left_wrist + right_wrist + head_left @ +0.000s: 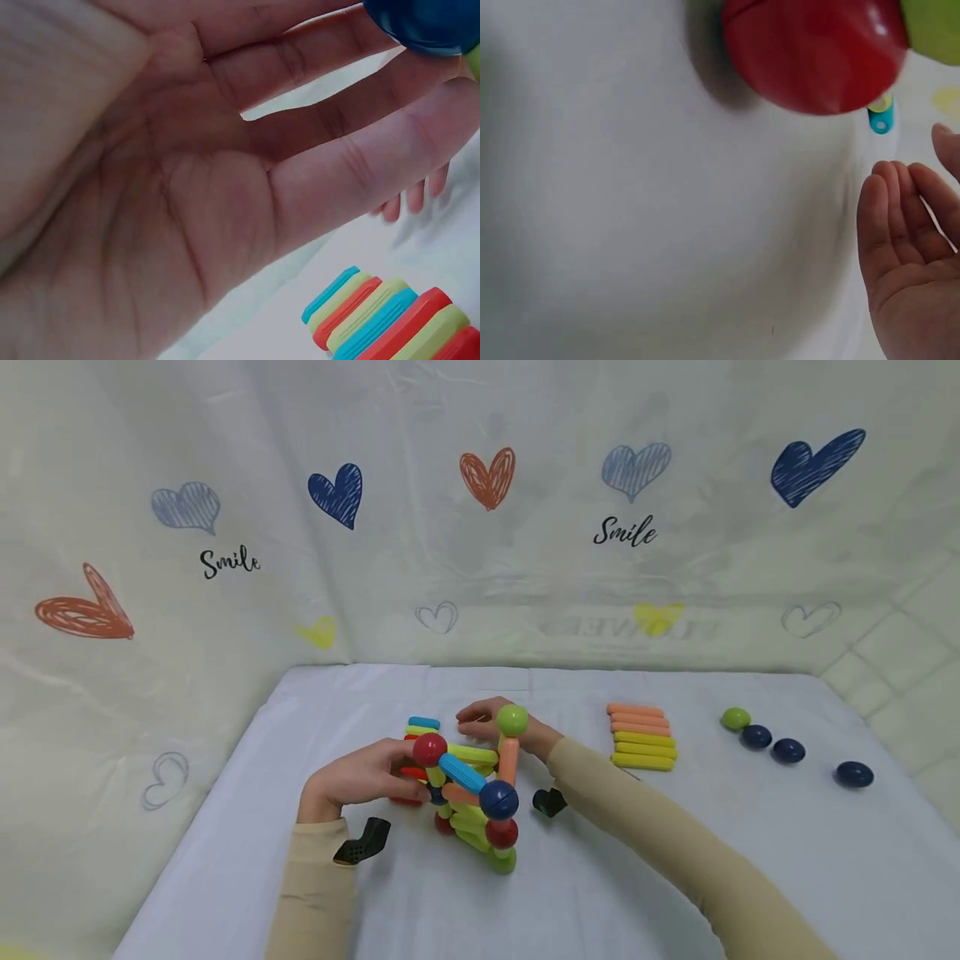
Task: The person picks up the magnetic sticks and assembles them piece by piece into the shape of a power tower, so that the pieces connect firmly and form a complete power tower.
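A three-dimensional frame of coloured sticks and balls stands on the white-covered table, with red, blue and green balls at its joints. At its left side my left hand grips it near a dark blue ball, thumb and fingers reaching round that joint. Behind the frame is my right hand, partly hidden by a green ball. In the right wrist view the right hand holds nothing; its fingers are only slightly bent. A red ball of the frame looms close to that camera.
A row of blue, green and red sticks lies behind the left hand. Orange and yellow sticks lie to the right. Farther right are a green ball and several dark blue balls. A heart-printed sheet hangs behind the table.
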A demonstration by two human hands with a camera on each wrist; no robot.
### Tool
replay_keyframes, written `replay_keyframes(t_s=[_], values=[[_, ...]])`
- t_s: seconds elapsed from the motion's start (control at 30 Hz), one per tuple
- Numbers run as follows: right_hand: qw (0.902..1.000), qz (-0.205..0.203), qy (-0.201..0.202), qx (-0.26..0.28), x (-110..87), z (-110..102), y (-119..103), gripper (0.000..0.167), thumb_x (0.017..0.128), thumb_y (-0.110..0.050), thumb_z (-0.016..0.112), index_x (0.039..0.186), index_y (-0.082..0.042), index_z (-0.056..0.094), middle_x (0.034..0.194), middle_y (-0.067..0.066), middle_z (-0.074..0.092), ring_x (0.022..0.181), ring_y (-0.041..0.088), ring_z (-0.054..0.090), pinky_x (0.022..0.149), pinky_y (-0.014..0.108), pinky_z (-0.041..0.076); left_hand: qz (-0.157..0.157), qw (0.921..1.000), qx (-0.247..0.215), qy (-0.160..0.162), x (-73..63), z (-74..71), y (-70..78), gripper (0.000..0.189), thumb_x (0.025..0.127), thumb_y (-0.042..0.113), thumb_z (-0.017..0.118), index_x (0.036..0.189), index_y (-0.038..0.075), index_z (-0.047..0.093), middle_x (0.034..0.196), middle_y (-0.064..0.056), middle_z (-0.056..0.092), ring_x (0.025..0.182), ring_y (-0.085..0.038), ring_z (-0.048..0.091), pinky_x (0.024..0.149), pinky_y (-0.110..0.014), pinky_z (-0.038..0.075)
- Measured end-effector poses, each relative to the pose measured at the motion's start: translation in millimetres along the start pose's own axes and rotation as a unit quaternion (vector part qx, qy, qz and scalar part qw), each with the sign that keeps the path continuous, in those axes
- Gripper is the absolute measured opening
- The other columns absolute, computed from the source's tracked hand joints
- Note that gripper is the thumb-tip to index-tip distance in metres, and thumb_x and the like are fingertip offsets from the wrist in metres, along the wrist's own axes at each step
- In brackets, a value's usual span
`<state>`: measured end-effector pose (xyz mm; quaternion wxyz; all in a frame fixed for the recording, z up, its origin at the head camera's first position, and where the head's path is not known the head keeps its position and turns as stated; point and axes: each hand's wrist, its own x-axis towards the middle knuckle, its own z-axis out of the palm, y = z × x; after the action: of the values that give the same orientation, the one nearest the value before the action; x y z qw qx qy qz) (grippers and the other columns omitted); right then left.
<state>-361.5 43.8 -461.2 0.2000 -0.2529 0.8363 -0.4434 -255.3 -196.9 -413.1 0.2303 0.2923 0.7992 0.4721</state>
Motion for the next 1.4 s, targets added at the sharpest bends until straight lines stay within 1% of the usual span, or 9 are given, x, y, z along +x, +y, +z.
replay_keyframes(t_s=[0.13,0.3,0.43,0.6,0.73,0.97,1.17,1.23,1.4], values=[[0.9992,0.009,-0.025,-0.030,23.3,10,8,0.045,0.097,-0.032,0.061,0.137,-0.011,0.057,0.126,0.001,0.063,0.102,0.015,0.064,0.089,0.030,0.053,0.004,1.0000,0.006,-0.002,1.8,-0.9,-2.5,0.032,0.089,0.013,0.072,0.120,0.010,0.064,0.109,-0.005,0.066,0.107,-0.024,0.058,0.091,-0.041,0.051],[0.9975,-0.032,-0.049,-0.038,42.9,17,13,0.050,0.094,-0.036,0.065,0.139,-0.016,0.055,0.127,-0.001,0.062,0.110,0.015,0.061,0.091,0.032,0.053,0.006,0.9999,0.006,-0.005,2.2,-1.0,-3.9,0.031,0.089,0.013,0.072,0.119,0.011,0.064,0.109,-0.004,0.066,0.105,-0.024,0.059,0.088,-0.038,0.053],[0.9911,-0.062,-0.074,-0.092,47.9,21,9,0.049,0.094,-0.037,0.065,0.139,-0.023,0.056,0.135,-0.001,0.056,0.116,0.016,0.058,0.095,0.034,0.050,0.014,0.9998,0.011,-0.007,0.8,-1.3,-2.5,0.028,0.089,0.013,0.072,0.117,0.010,0.065,0.108,-0.005,0.067,0.101,-0.025,0.060,0.084,-0.036,0.054],[0.9790,-0.091,-0.101,-0.152,44.8,22,-2,0.045,0.098,-0.031,0.059,0.140,-0.018,0.055,0.147,0.008,0.046,0.125,0.024,0.054,0.102,0.038,0.046,0.015,0.9999,0.003,-0.007,-0.6,-2.0,-0.2,0.028,0.089,0.014,0.071,0.116,0.012,0.065,0.107,-0.004,0.067,0.098,-0.030,0.060,0.081,-0.037,0.055],[0.9799,-0.076,-0.081,-0.165,42.4,19,0,0.042,0.097,-0.034,0.060,0.137,-0.021,0.059,0.142,0.003,0.050,0.119,0.019,0.056,0.098,0.033,0.048,0.011,0.9999,-0.005,-0.010,0.3,-1.9,-0.8,0.029,0.089,0.015,0.072,0.117,0.014,0.065,0.108,-0.003,0.067,0.101,-0.032,0.059,0.082,-0.038,0.055],[0.9882,-0.041,0.001,-0.147,38.0,8,11,0.023,0.092,-0.024,0.068,0.115,-0.022,0.073,0.112,-0.007,0.066,0.098,0.014,0.057,0.083,0.028,0.050,0.003,1.0000,-0.004,-0.006,1.4,-0.5,-2.2,0.030,0.089,0.017,0.072,0.118,0.013,0.064,0.107,-0.004,0.067,0.101,-0.032,0.060,0.082,-0.038,0.055],[0.9711,-0.034,0.053,-0.230,36.3,-2,21,0.004,0.090,-0.017,0.070,0.092,-0.014,0.070,0.085,-0.005,0.065,0.080,0.013,0.056,0.075,0.026,0.048,0.003,1.0000,-0.001,-0.004,3.3,1.0,-2.7,0.030,0.090,0.014,0.071,0.119,0.010,0.064,0.105,-0.005,0.067,0.103,-0.033,0.059,0.085,-0.038,0.053],[0.9704,-0.020,0.056,-0.234,29.8,-6,20,0.011,0.087,-0.014,0.071,0.096,-0.011,0.066,0.086,-0.001,0.064,0.080,0.016,0.055,0.076,0.028,0.048,0.000,1.0000,-0.006,-0.004,3.3,1.1,-2.9,0.031,0.090,0.012,0.071,0.120,0.009,0.063,0.105,-0.006,0.067,0.104,-0.035,0.058,0.085,-0.039,0.053],[0.9844,-0.011,0.038,-0.172,-1.8,-19,5,0.039,0.088,-0.012,0.066,0.126,-0.001,0.058,0.108,0.014,0.066,0.100,0.026,0.060,0.089,0.038,0.051,-0.005,1.0000,-0.003,0.001,2.6,1.1,-2.5,0.032,0.090,0.013,0.071,0.120,0.010,0.063,0.106,-0.005,0.067,0.104,-0.031,0.059,0.086,-0.040,0.053]])
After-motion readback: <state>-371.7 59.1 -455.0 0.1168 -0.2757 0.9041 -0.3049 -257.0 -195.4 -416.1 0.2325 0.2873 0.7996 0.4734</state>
